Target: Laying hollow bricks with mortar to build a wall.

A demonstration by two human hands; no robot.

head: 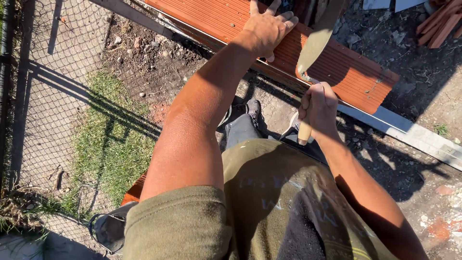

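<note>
My left hand (268,26) lies flat, fingers spread, on top of a long ribbed orange-red brick block (346,72) that runs diagonally across the ground. My right hand (318,108) is closed around the pale wooden handle (304,135) of a trowel. Its grey metal blade (317,38) points up and away, over the block. My two shoes (252,110) stand on the dirt just in front of the block.
A grey metal rail (414,135) runs along the block's near side. A wire mesh fence (48,72) stands at left, with a grass patch (113,139) beside it. Broken red tile pieces (440,21) lie at top right. A dark bucket (108,228) sits at bottom left.
</note>
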